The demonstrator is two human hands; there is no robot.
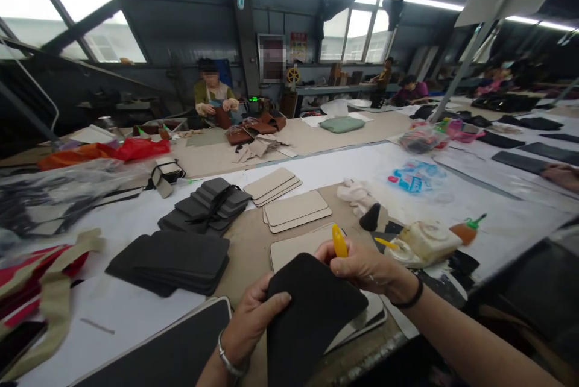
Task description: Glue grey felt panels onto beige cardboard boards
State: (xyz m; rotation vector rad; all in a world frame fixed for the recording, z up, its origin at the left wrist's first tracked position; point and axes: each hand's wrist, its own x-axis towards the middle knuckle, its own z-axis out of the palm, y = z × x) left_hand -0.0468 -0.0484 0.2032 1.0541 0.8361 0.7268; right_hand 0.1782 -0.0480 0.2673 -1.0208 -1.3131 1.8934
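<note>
My left hand point(260, 314) grips the left edge of a black flat panel point(312, 314) with rounded corners, thumb on top. My right hand point(366, 263) is at the panel's far edge, its fingers closed around a yellow plastic tool point(339, 241) that points upward; its working end is hidden. Under the black panel, beige-edged pieces show at the right. Just beyond it lies a beige panel point(289, 246), partly covered. To the right of my right hand stands a stained whitish glue container point(427, 242), with a second yellow stick point(385, 243) at its opening.
Stacked black panels point(181, 260) and tied dark pieces point(210, 203) lie left, near beige panels point(296, 211). An orange bottle with a green nozzle point(465, 231) stands right. Red and beige straps point(54, 290) lie far left. A co-worker point(215, 97) handles brown leather across the table.
</note>
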